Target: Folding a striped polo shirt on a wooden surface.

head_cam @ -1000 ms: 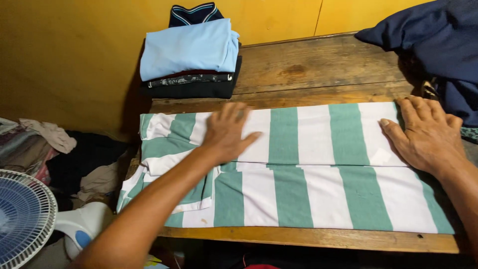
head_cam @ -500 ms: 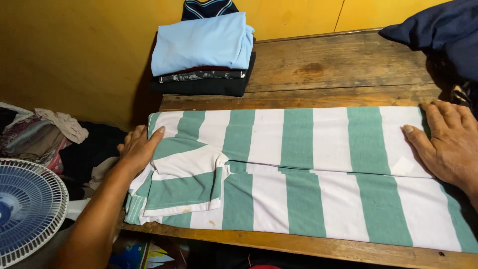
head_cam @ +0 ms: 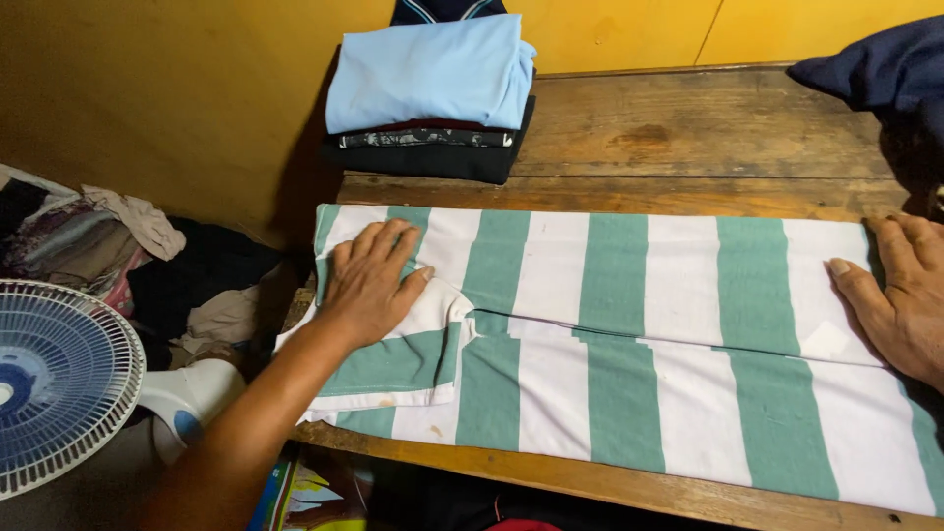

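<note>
Now, left hand (head_cam: 369, 280): fingers spread wide, flat on the striped shirt (head_cam: 629, 324), on its folded sleeve end.
Right hand (head_cam: 900, 295): fingers wide, flat on the shirt's other end.
Folded clothes (head_cam: 428, 93): behind the shirt.

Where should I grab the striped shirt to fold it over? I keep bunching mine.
Probably the left end of the striped shirt, at both corners. It lies flat, its sleeve folded in under the left hand, while the right hand pins the other end. Come from the left edge.

No packages, labels, signs or screens (none legible, anyway)
</note>
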